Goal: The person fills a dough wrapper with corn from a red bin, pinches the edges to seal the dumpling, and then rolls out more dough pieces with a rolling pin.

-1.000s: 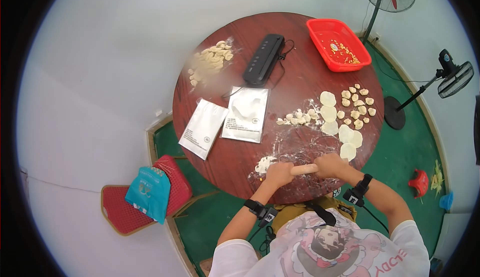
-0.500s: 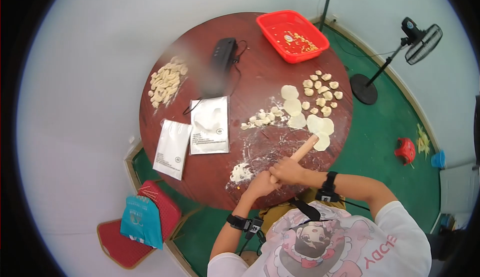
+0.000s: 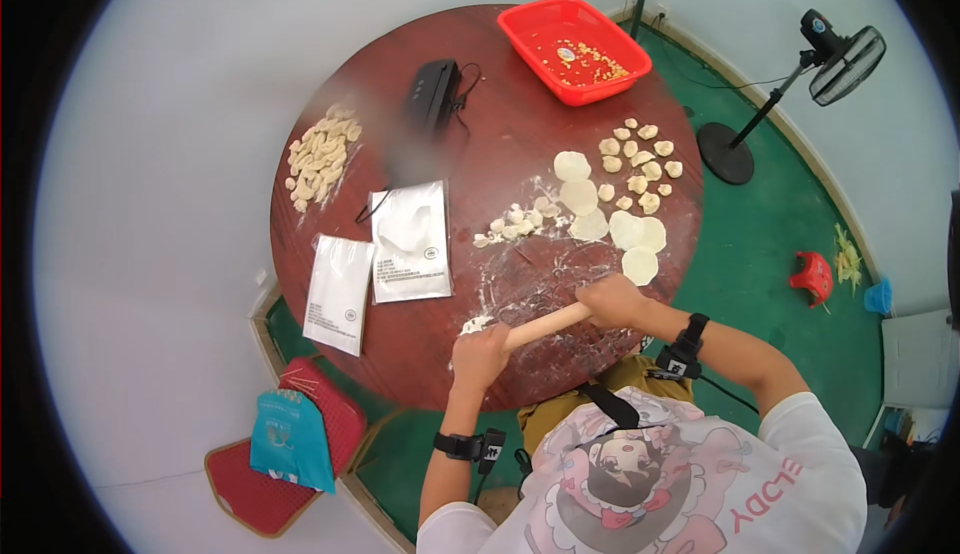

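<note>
A wooden rolling pin [image 3: 547,327] lies in both my hands, tilted up to the right over the floured near part of the table. My left hand [image 3: 480,356] is closed round its left end, right beside a small heap of flour [image 3: 476,325]. My right hand [image 3: 612,301] grips the other end, just below a round dough wrapper [image 3: 640,266]. More flat wrappers [image 3: 578,197] lie beyond, some overlapping. Small dough pieces [image 3: 515,224] sit in flour left of them. Several filled dumplings [image 3: 642,159] are spread out at the right.
The round dark-red table [image 3: 400,354] also bears a pile of dough pieces [image 3: 322,157], two silvery packets [image 3: 411,244], a black device with a cord [image 3: 432,94] and a red basin [image 3: 575,54] with yellow bits. A red chair [image 3: 240,489] stands at the left, a fan [image 3: 845,64] at the right.
My hands have moved apart, from close together at the pin's near end to one at each end. The pin has swung to a flatter slant, away from the wrappers.
</note>
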A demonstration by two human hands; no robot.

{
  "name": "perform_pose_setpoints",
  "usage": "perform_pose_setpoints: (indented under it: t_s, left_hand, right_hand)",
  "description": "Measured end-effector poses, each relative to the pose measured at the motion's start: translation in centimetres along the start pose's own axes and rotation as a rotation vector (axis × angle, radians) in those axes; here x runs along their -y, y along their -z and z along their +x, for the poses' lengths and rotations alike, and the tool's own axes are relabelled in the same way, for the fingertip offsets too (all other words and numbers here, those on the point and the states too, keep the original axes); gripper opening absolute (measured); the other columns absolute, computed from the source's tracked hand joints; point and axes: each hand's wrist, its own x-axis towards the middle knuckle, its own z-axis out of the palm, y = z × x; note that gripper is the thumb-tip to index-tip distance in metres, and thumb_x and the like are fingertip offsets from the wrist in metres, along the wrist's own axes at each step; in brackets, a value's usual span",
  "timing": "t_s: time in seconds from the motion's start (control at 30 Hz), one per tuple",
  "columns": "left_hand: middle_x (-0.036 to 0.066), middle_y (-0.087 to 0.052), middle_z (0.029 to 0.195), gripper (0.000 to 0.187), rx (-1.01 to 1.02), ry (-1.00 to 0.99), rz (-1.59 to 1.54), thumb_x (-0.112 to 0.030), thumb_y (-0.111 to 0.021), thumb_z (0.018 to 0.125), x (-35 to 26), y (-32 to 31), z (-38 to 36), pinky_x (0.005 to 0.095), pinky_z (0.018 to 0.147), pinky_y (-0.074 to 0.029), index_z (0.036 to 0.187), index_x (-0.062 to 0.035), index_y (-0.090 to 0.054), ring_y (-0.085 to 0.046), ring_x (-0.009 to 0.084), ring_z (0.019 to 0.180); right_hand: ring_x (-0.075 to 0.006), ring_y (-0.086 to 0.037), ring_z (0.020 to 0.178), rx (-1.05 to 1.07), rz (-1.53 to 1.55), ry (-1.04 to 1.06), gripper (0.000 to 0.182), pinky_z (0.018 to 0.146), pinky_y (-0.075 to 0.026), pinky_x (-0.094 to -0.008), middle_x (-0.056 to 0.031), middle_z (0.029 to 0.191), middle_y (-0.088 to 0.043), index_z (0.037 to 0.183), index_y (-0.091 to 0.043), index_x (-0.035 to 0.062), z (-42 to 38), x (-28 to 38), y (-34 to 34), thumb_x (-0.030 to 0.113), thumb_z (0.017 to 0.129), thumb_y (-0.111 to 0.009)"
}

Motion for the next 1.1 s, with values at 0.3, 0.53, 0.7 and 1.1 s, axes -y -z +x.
perform_pose_setpoints:
  t_s: [0.3, 0.53, 0.7, 1.1]
  left_hand:
    - [0.001, -0.046, 0.050, 0.032, 0.751, 0.631, -1.105, -0.036, -0.061, 0.081, -1.9, 2.2, 1.6, 0.0218, 0.036, -0.034, 0.080, -0.0042, -0.057, -0.044, 0.0074, 0.040]
    - [0.000, -0.048, 0.053, 0.037, 0.730, 0.568, -1.015, -0.040, -0.061, 0.080, -2.3, 2.6, 0.9, 0.0218, 0.034, -0.031, 0.083, -0.0035, -0.060, -0.042, 0.0072, 0.039]
    - [0.002, -0.052, 0.055, 0.036, 0.596, 0.316, -0.809, -0.036, -0.061, 0.080, -2.4, 0.9, 1.2, 0.0231, 0.037, -0.034, 0.087, -0.0007, -0.063, -0.045, 0.0092, 0.039]
    - [0.017, -0.056, 0.094, 0.043, -0.319, 0.567, -0.234, -0.027, -0.065, 0.073, 8.3, -8.8, 10.6, 0.0372, 0.074, -0.046, 0.106, -0.0016, -0.055, -0.057, 0.0292, 0.085]
  right_hand:
    - [-0.0223, -0.051, 0.074, -0.431, -0.116, 0.417, 0.025, 0.072, -0.037, -0.0341, -0.0035, 0.073, -0.051, 0.077, -0.050, 0.0099, 1.8, 2.8, 0.1, 0.023, 0.063, -0.065]
    - [-0.0249, -0.057, 0.063, -0.166, -0.083, 0.537, 0.030, 0.056, -0.044, -0.0386, -0.0065, 0.070, -0.052, 0.080, -0.047, 0.0078, 0.8, 2.9, -1.1, 0.034, 0.072, -0.060]
    - [-0.0288, -0.058, 0.056, 0.014, 0.012, 0.407, 0.029, 0.049, -0.045, -0.0404, -0.0084, 0.063, -0.056, 0.080, -0.047, 0.0076, 0.2, 2.1, -1.6, 0.032, 0.073, -0.061]
    - [-0.0317, -0.060, 0.059, 0.094, 0.006, -0.108, 0.025, 0.053, -0.046, -0.0437, -0.0132, 0.062, -0.059, 0.081, -0.051, 0.0076, -4.7, -2.3, -2.1, 0.027, 0.069, -0.062]
